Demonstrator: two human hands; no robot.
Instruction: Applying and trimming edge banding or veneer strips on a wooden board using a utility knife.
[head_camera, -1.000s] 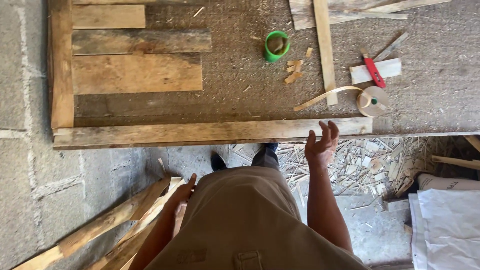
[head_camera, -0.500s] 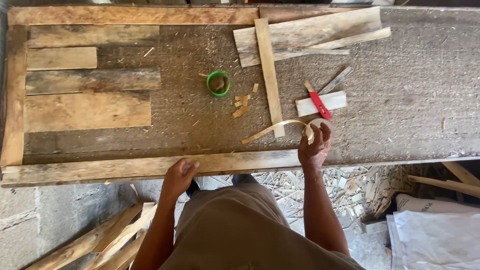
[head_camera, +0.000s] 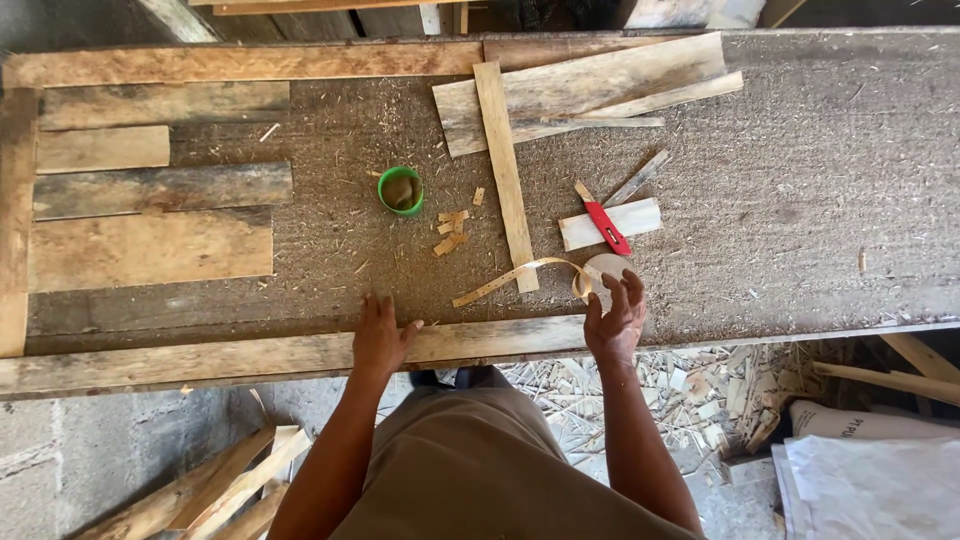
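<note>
Your left hand (head_camera: 381, 335) rests flat, fingers together, on the long plank (head_camera: 250, 355) at lower centre; your right hand (head_camera: 614, 320), fingers spread, hovers beside the tape roll (head_camera: 598, 270).

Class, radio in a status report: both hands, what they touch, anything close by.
Left hand flat on long front plank, open. Right hand open, raised at roll of edge tape, contact unclear. Red utility knife just beyond.
</note>
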